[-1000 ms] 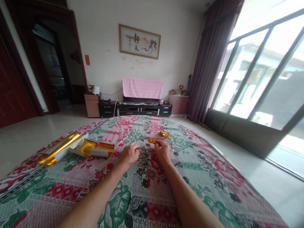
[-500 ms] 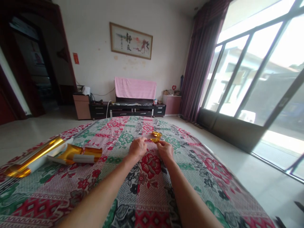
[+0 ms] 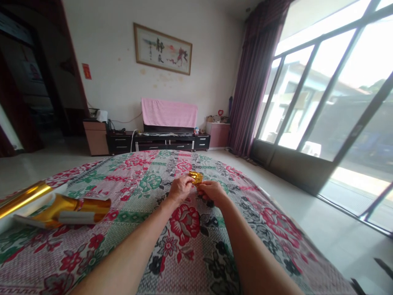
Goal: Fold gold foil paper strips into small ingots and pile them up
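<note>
A small crumpled piece of gold foil (image 3: 195, 177) is held between my two hands, above the flowered cloth (image 3: 184, 223). My left hand (image 3: 181, 189) pinches its left side, with the fingers curled together. On the right, my right hand (image 3: 212, 191) has thumb and fingers closed at the foil's lower edge. Both hands are nearly touching. What lies inside the foil, if anything, cannot be made out.
Gold foil sheet with pale backing (image 3: 66, 211) curls on the cloth at the left, beside a gold roll (image 3: 26, 198). Beyond the cloth stand a low black cabinet (image 3: 166, 143) and a screen under a pink towel (image 3: 169, 112).
The view has swung slightly right, so the foil roll sits farther left. The small gold piece has been turned and looks more compact; both hands still hold it.
</note>
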Demonstrator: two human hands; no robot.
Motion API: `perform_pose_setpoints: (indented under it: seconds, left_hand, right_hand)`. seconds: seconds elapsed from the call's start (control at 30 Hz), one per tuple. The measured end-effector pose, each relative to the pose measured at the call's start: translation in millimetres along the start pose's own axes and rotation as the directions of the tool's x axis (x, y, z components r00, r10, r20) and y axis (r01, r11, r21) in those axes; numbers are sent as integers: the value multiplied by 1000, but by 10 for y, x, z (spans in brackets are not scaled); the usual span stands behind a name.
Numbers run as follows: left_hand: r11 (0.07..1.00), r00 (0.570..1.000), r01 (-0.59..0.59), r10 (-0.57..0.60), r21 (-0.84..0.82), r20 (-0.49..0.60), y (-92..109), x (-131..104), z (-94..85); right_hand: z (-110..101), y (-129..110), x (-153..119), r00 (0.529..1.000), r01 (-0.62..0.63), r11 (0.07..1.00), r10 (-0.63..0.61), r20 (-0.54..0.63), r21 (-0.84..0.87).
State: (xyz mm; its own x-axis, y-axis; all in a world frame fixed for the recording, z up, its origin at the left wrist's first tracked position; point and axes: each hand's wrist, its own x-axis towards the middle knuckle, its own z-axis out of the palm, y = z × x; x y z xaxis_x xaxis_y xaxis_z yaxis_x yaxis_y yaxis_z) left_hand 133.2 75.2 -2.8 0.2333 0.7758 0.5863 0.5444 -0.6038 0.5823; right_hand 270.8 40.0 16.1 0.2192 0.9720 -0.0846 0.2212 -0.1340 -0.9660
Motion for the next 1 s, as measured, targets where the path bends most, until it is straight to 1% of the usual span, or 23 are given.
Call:
perform_pose_setpoints:
  seconds: [0.1,0.17,0.2,0.27,0.3,0.33,0.37,0.4,0.43,0.47,0.53,0.57,0.6,0.67,0.73,0.8,1.0]
  left_hand:
    - [1000,1000,-9,9,-13,8,-26,4,21]
    - [1000,1000,-23,23,4,10,-31,10,26]
    - [999,999,-39,39,19,14,-32,15,29]
    - [994,995,-93,92,52,29,-35,30,37]
    - [990,992,-125,122,66,43,-38,39,43]
    - [985,987,-153,149,77,61,-41,48,50]
    - [980,982,-177,171,88,80,-45,57,57]
    - [975,977,-197,188,99,97,-48,66,63]
    - [971,973,-214,202,110,112,-50,74,67]
    - [966,969,-228,213,124,124,-51,81,70]
    - [956,963,-251,229,153,144,-49,91,70]
    - [952,960,-259,235,165,154,-47,93,70]
    - [949,958,-262,235,175,161,-46,95,70]
    - [950,962,-250,221,186,161,-45,93,75]
    - [957,971,-220,197,186,138,-50,86,91]
    - [966,979,-188,170,179,109,-57,75,113]
    - [982,991,-124,114,142,74,-66,58,144]
  right_hand:
    - [-25,12,26,1000,-17,1000,17,15,6]
    - [-49,37,52,1000,-22,1000,22,-13,4]
    - [-62,54,65,999,-11,1000,11,-46,-5]
    - [-84,99,89,988,59,997,-66,-142,-51]
    - [-92,126,99,950,175,972,-208,-233,-157]
    - [-96,155,107,889,289,920,-361,-282,-265]
    - [-97,185,116,825,390,856,-488,-284,-339]
    - [-95,216,125,773,461,803,-573,-273,-379]
    - [-92,246,134,729,512,759,-632,-264,-402]
    - [-86,274,143,700,551,725,-671,-244,-413]
    - [-75,315,161,670,592,683,-712,-209,-428]
    - [-70,327,168,666,597,671,-720,-195,-439]
    - [-65,333,173,672,587,669,-717,-186,-456]
    - [-59,329,174,704,535,681,-686,-182,-500]
    - [-56,309,163,744,461,706,-638,-199,-538]
    - [-54,285,147,769,412,721,-603,-213,-557]
    - [-46,263,127,791,398,705,-588,-170,-587]
